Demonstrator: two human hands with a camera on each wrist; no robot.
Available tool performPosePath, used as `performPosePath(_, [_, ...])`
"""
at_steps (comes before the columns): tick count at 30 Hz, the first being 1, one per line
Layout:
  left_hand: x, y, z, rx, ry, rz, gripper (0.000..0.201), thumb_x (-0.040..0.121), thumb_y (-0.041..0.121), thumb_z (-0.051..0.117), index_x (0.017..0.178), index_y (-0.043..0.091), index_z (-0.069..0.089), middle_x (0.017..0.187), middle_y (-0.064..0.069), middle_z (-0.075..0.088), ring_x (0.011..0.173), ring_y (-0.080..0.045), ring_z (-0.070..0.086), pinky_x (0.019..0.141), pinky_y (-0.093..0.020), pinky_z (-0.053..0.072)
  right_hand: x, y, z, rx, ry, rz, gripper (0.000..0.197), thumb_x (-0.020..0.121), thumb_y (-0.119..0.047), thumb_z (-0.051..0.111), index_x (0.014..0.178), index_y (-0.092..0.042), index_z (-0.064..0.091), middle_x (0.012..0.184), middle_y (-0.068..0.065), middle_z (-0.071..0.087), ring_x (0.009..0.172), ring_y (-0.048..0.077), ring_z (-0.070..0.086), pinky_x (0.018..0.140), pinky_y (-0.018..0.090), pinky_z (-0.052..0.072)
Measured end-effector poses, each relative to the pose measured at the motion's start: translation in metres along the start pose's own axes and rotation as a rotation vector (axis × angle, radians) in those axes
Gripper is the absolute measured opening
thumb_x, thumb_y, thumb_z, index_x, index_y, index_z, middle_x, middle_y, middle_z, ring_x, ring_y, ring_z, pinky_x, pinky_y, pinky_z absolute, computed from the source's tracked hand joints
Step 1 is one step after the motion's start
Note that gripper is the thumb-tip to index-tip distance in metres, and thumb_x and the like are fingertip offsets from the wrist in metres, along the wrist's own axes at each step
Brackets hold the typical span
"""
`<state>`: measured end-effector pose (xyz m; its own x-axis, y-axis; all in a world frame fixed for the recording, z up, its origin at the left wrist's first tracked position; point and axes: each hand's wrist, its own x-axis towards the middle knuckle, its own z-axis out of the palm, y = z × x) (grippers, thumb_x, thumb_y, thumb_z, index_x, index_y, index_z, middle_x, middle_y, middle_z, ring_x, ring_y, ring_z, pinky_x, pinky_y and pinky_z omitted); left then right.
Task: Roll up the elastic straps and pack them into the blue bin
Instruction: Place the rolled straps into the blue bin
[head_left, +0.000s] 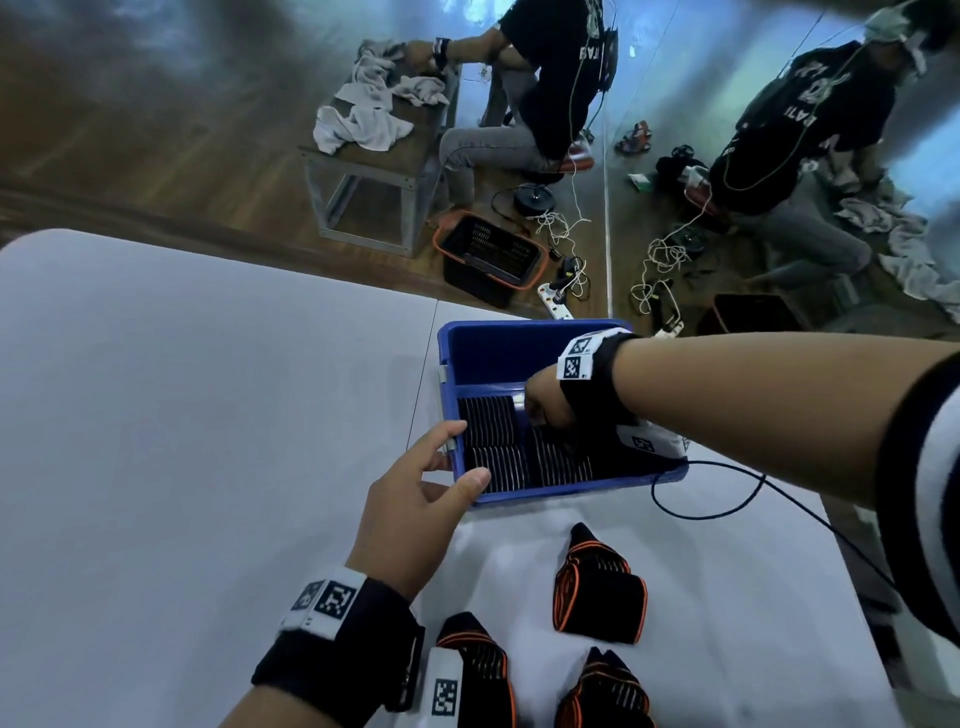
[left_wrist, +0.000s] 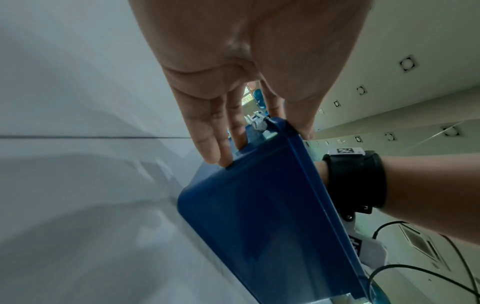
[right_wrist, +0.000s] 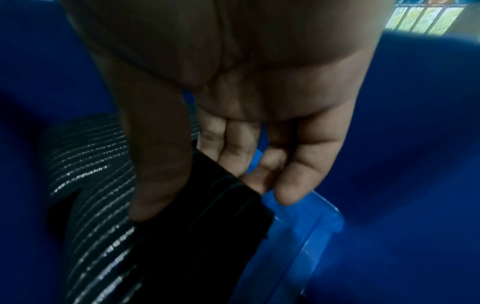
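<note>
Blue bin (head_left: 470, 358): stood on the white bench (head_left: 208, 415), its near half already filled with rows of rolled black straps (head_left: 493, 441).
Right hand (head_left: 550, 410): was down inside the bin, thumb and fingers pinching one dark roll (right_wrist: 197, 216) beside the packed ones; whether it was seated yet was hard to tell in the dim wrist view.
Left hand (head_left: 415, 509): relaxed, fingers straight against the bin's near corner, steadying it.
Left to do: three orange-edged straps (head_left: 597, 587) lay loose on the bench near the person, apparently not packed.
</note>
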<state>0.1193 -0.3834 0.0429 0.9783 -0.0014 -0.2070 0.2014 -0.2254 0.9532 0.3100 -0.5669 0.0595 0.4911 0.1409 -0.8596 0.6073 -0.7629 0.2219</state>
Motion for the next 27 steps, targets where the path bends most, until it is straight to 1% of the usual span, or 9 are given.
performPosePath(1, [0.000,0.000,0.000,-0.001,0.000,-0.004,0.045,0.090,0.040,0.070,0.129,0.055,0.054,0.113,0.016,0.061,0.076,-0.001,0.071,0.077,-0.021,0.052,0.003,-0.002,0.001,-0.010,-0.017,-0.008,0.025,0.063,-0.033,0.089,0.074,-0.031,0.067,0.081,-0.010,0.069,0.084,0.022,0.071,0.078,0.034,0.057])
performPosePath(4, [0.000,0.000,0.000,-0.013,-0.005,-0.009,0.046,0.090,0.038,0.070,0.130,0.054,0.054,0.112,0.017,0.060,0.077,-0.001,0.072,0.075,-0.018,0.050,0.011,-0.006,0.009,-0.026,-0.045,-0.043,0.041,0.068,-0.031,0.087,0.105,-0.028,0.070,0.096,-0.006,0.072,0.088,0.022,0.069,0.082,0.036,0.057])
performPosePath(6, [0.000,0.001,-0.001,-0.023,-0.008,-0.008,0.046,0.091,0.036,0.070,0.130,0.053,0.055,0.110,0.018,0.060,0.077,-0.003,0.072,0.073,-0.017,0.049,0.014,-0.007,0.010,0.006,-0.051,-0.055,0.044,0.069,-0.030,0.085,0.111,-0.027,0.070,0.100,-0.003,0.073,0.090,0.024,0.071,0.084,0.040,0.059])
performPosePath(13, [-0.001,0.000,0.001,-0.015,-0.006,-0.008,0.046,0.090,0.038,0.070,0.130,0.055,0.054,0.108,0.021,0.060,0.076,-0.004,0.071,0.072,-0.015,0.050,0.019,-0.002,0.012,0.090,-0.062,-0.056,0.060,0.052,-0.035,0.093,0.107,-0.039,0.069,0.093,-0.010,0.073,0.085,0.018,0.070,0.085,0.042,0.058])
performPosePath(17, [-0.001,-0.001,0.000,-0.012,-0.007,-0.004,0.047,0.090,0.039,0.070,0.131,0.053,0.054,0.108,0.021,0.060,0.075,-0.008,0.072,0.070,-0.011,0.050,0.025,-0.004,0.014,0.053,-0.039,-0.056,0.063,0.049,-0.044,0.092,0.108,-0.036,0.070,0.092,-0.008,0.074,0.084,0.020,0.071,0.084,0.043,0.059])
performPosePath(20, [0.000,0.000,0.000,0.009,-0.010,-0.002,0.046,0.090,0.038,0.070,0.130,0.053,0.054,0.107,0.021,0.059,0.074,-0.007,0.071,0.067,-0.006,0.049,0.019,-0.007,0.010,0.057,-0.022,-0.039,0.049,0.058,-0.042,0.089,0.103,-0.033,0.072,0.089,-0.007,0.073,0.083,0.020,0.071,0.084,0.041,0.059])
performPosePath(22, [0.000,0.002,-0.001,0.022,-0.012,-0.003,0.045,0.091,0.038,0.069,0.129,0.055,0.053,0.108,0.020,0.059,0.074,-0.003,0.070,0.067,-0.004,0.048,0.005,-0.006,0.006,0.096,-0.007,-0.019,0.035,0.067,-0.033,0.087,0.098,-0.025,0.073,0.090,-0.004,0.073,0.080,0.020,0.069,0.077,0.035,0.058])
performPosePath(24, [0.002,0.005,-0.001,0.039,-0.016,0.004,0.044,0.091,0.039,0.069,0.128,0.055,0.052,0.109,0.021,0.058,0.072,-0.001,0.069,0.066,-0.004,0.047,-0.013,0.001,0.000,0.216,0.049,0.007,0.026,0.074,-0.020,0.082,0.096,-0.018,0.069,0.096,0.003,0.073,0.078,0.023,0.068,0.071,0.034,0.058])
performPosePath(27, [0.001,0.004,-0.003,0.064,-0.018,0.017,0.042,0.090,0.041,0.069,0.126,0.057,0.053,0.110,0.015,0.061,0.069,-0.001,0.068,0.074,-0.014,0.051,-0.054,0.013,-0.010,0.352,0.267,-0.002,0.046,0.068,-0.019,0.088,0.109,-0.019,0.066,0.103,0.002,0.071,0.091,0.023,0.067,0.080,0.032,0.053])
